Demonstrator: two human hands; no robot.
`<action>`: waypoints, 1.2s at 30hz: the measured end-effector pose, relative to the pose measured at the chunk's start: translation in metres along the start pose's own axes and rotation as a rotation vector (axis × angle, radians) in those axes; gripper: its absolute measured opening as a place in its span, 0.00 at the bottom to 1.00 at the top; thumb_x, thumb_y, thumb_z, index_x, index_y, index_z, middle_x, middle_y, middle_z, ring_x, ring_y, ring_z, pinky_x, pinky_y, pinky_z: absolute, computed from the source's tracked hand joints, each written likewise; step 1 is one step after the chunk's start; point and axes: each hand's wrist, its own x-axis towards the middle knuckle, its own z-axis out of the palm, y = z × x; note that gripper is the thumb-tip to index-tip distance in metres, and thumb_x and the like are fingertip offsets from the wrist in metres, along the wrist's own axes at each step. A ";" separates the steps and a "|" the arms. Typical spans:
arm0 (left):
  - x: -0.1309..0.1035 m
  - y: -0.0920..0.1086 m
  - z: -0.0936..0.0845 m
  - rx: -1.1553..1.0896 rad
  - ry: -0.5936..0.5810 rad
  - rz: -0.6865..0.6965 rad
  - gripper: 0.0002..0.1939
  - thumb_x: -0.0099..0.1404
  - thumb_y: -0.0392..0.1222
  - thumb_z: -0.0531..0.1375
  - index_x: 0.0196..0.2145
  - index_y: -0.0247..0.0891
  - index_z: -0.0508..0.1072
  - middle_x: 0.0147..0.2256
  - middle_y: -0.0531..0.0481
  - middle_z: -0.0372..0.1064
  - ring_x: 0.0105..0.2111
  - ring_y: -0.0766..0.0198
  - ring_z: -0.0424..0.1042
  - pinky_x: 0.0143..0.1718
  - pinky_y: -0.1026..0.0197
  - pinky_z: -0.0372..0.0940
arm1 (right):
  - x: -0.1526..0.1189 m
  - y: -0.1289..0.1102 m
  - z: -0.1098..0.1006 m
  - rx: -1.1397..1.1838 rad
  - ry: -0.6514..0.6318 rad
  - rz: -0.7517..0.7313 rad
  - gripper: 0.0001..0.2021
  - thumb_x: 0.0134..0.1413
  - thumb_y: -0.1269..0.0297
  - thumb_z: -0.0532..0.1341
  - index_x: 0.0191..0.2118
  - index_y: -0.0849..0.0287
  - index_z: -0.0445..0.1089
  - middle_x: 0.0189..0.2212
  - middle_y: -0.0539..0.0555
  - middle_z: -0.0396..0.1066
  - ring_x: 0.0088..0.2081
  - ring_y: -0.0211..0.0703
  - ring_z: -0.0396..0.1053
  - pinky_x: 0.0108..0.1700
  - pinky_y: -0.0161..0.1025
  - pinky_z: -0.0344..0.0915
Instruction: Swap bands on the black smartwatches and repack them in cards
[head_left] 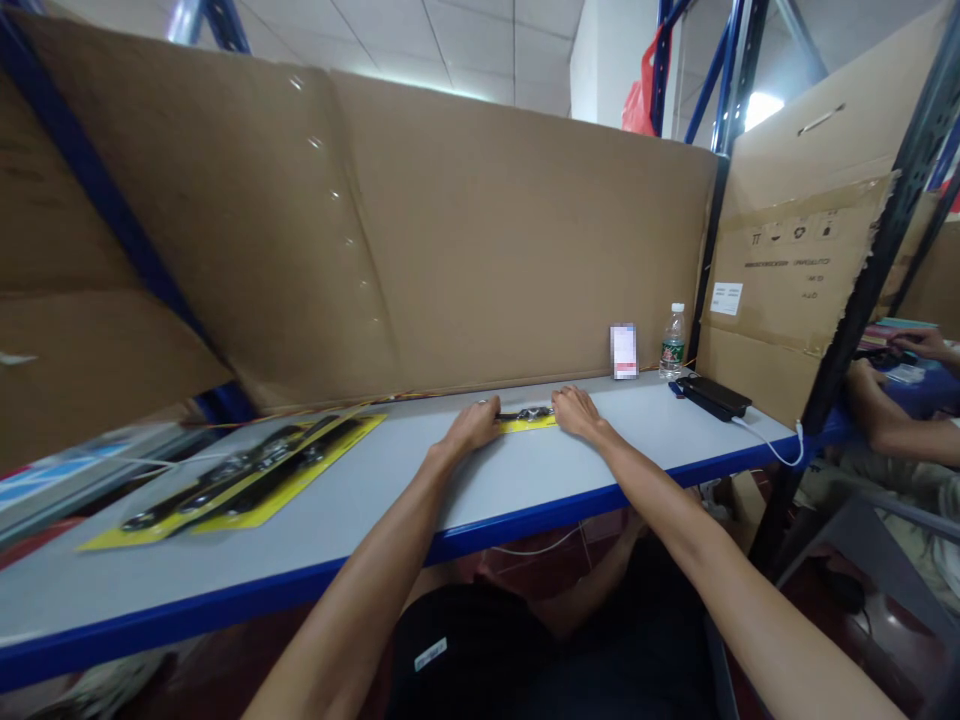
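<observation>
A yellow-backed package point(529, 423) with a dark, shiny item on it lies on the tabletop in front of me. My left hand point(476, 422) grips its left end with curled fingers. At the other end, my right hand point(576, 410) has its fingers closed on the package's edge. Both hands hide the ends, and the item's exact kind is too small to make out. To the left, several similar yellow packages point(255, 465) with long black items lie in an overlapping pile.
A phone point(623, 351) stands against the cardboard wall point(525, 240), beside a plastic bottle point(673, 342). Further right, a black device point(712, 397) has a white cable. Flat boxes point(67, 480) lie at far left. Another person's arm point(892, 410) shows beyond the right-hand post.
</observation>
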 end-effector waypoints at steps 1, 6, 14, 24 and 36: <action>0.000 -0.001 0.000 -0.007 0.004 0.004 0.15 0.65 0.36 0.55 0.49 0.38 0.71 0.47 0.37 0.76 0.48 0.50 0.75 0.43 0.57 0.64 | 0.000 0.002 -0.001 0.014 -0.001 0.006 0.16 0.69 0.72 0.52 0.50 0.62 0.76 0.50 0.65 0.76 0.54 0.54 0.70 0.53 0.44 0.62; 0.003 -0.004 0.000 -0.042 0.008 0.022 0.15 0.62 0.38 0.57 0.46 0.36 0.73 0.46 0.37 0.76 0.46 0.50 0.75 0.42 0.56 0.65 | 0.001 0.003 0.000 0.128 0.045 -0.065 0.19 0.73 0.57 0.53 0.57 0.59 0.75 0.54 0.61 0.76 0.57 0.52 0.68 0.56 0.42 0.60; 0.000 0.003 0.005 -0.048 0.034 0.110 0.20 0.66 0.47 0.57 0.51 0.38 0.77 0.50 0.37 0.75 0.49 0.48 0.74 0.50 0.53 0.65 | 0.001 -0.008 0.003 0.122 -0.005 -0.142 0.23 0.68 0.50 0.59 0.61 0.56 0.73 0.55 0.61 0.75 0.57 0.56 0.67 0.57 0.46 0.59; 0.004 0.008 0.008 -0.111 0.007 0.143 0.23 0.66 0.55 0.60 0.51 0.37 0.75 0.50 0.37 0.74 0.51 0.48 0.72 0.50 0.53 0.65 | 0.005 -0.006 0.002 0.109 -0.028 -0.070 0.25 0.63 0.44 0.63 0.52 0.62 0.76 0.52 0.64 0.75 0.55 0.56 0.68 0.53 0.44 0.61; 0.000 0.014 0.001 -0.177 -0.020 0.148 0.18 0.65 0.51 0.62 0.49 0.40 0.71 0.46 0.43 0.77 0.44 0.52 0.74 0.43 0.57 0.63 | 0.005 -0.002 0.002 0.144 -0.033 -0.096 0.26 0.62 0.43 0.64 0.56 0.57 0.75 0.52 0.63 0.72 0.56 0.55 0.67 0.53 0.43 0.61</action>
